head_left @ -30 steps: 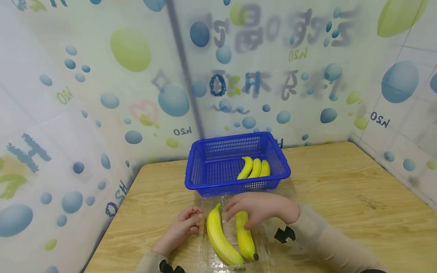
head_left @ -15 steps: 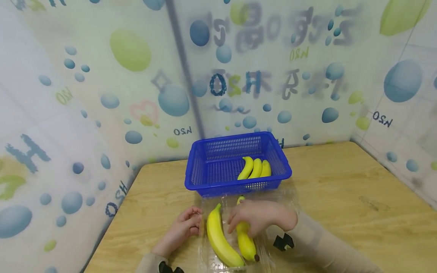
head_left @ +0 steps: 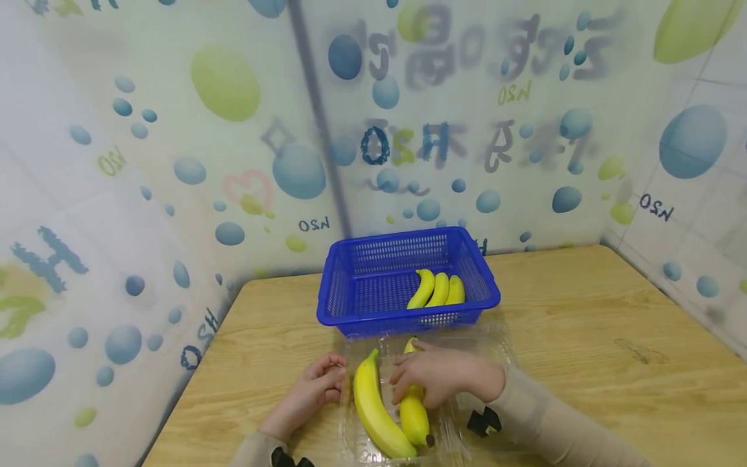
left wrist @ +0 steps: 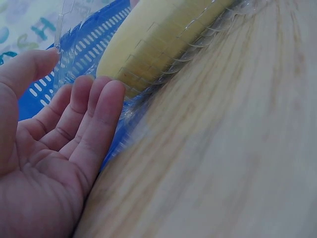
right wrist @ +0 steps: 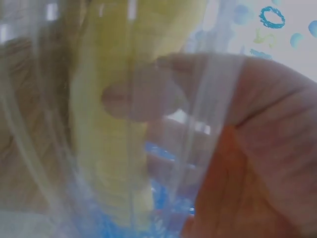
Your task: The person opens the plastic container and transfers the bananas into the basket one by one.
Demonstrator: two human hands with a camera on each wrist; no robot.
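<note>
Two yellow bananas lie side by side in a clear plastic container at the table's near middle. My right hand reaches over from the right and grips the right banana around its upper half; in the right wrist view the thumb overlaps the banana, seen through blurred clear plastic. The left banana lies untouched, its stem pointing away from me. At the container's left edge is my left hand, palm up, fingers loosely bent, thumb tip and fingertips right at the plastic wall.
Just behind the container stands a blue slatted basket with several bananas at its right side. Clear plastic spreads out under my right forearm. The wooden table meets patterned curtain walls at the back and sides.
My right hand has come down onto the right banana and closed around it. The banana's lower end has shifted left, towards the other banana. My left hand has stayed in place.
</note>
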